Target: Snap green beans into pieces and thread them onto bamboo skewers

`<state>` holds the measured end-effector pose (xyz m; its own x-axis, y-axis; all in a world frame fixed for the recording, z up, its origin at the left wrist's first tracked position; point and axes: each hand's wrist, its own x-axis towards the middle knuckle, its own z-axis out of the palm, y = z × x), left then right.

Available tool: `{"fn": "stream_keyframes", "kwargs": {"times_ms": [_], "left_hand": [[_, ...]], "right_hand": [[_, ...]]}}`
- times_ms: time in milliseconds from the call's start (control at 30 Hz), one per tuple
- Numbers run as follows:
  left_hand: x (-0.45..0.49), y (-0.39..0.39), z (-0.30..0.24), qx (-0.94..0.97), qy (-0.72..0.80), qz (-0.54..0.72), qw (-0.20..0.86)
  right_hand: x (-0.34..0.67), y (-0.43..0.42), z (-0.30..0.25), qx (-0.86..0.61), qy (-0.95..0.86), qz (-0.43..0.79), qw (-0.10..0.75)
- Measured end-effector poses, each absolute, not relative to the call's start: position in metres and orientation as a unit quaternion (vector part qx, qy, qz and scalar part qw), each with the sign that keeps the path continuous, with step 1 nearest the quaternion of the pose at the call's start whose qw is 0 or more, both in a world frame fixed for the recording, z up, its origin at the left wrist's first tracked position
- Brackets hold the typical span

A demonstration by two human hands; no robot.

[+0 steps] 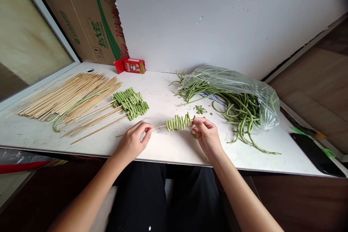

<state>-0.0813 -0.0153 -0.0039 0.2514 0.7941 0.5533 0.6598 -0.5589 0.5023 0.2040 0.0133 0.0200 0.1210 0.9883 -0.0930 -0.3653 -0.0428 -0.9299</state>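
My left hand (pixel 136 139) pinches a thin bamboo skewer (pixel 160 127) held almost level above the table's front part. A row of short green bean pieces (pixel 178 122) is threaded crosswise on it. At the skewer's right end, the fingers of my right hand (pixel 208 135) are closed on a cut bean piece (pixel 194 118); whether the tip has pierced it is hidden. More cut green pieces show just below those fingers. Behind my left hand lies a stack of loaded bean skewers (pixel 132 103), their bare ends pointing left.
Bare bamboo skewers (pixel 67 96) cover the left side, with a long bean (pixel 77 104) across them. Whole long beans (pixel 244 107) spill from a clear plastic bag (pixel 233 76) at right. Bean ends (pixel 200 109), a red box (pixel 135 66), a cardboard box (pixel 84 25) and a phone (pixel 317 154) surround.
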Motion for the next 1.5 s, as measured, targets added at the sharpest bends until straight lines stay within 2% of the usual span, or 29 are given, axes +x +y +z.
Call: {"fn": "stream_keyframes", "kwargs": {"times_ms": [1500], "left_hand": [[-0.079, -0.017, 0.000, 0.800, 0.442, 0.398, 0.074]], "right_hand": [[0.193, 0.005, 0.019, -0.461, -0.366, 0.551, 0.592]]}}
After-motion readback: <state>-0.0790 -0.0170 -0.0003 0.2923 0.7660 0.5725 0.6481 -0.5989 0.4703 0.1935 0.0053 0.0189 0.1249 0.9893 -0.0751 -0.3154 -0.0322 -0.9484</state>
